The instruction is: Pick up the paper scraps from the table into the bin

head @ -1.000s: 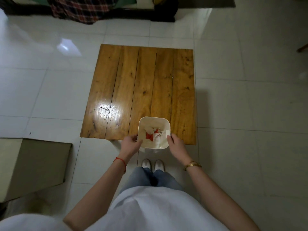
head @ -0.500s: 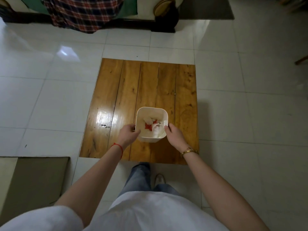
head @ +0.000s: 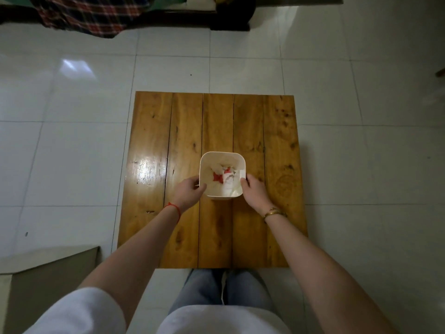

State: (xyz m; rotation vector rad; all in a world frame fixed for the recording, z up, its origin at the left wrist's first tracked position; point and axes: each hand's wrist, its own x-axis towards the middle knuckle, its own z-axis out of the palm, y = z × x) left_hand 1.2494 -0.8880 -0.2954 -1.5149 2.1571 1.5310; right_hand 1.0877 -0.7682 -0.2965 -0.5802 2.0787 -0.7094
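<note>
Here, the white tiled floor point(head: 72, 145) takes up most of the room, with a low wooden table point(head: 277, 145) of five planks set on it. Behind the table, at the far wall, a plaid cloth point(head: 86, 18) hangs over dark furniture. On the floor beside the person's left arm lies a flat cardboard piece point(head: 48, 285).

The person stands at the near edge of the table in a white top and blue jeans, both arms reaching forward.

The bin point(head: 222, 156), a white container with rounded corners, stands upright on the middle planks, between the two hands. The left hand point(head: 187, 194) is closed on its left wall, fingers wrapped over the rim. The right hand point(head: 254, 191) is closed on the right wall in the same way. The left wrist carries a red string point(head: 175, 209); the right wrist carries a gold bracelet point(head: 273, 212).

The paper scraps point(head: 222, 178), white and red, lie inside the bin, directly between the two grips. The tabletop around the bin shows only bare wood
</note>
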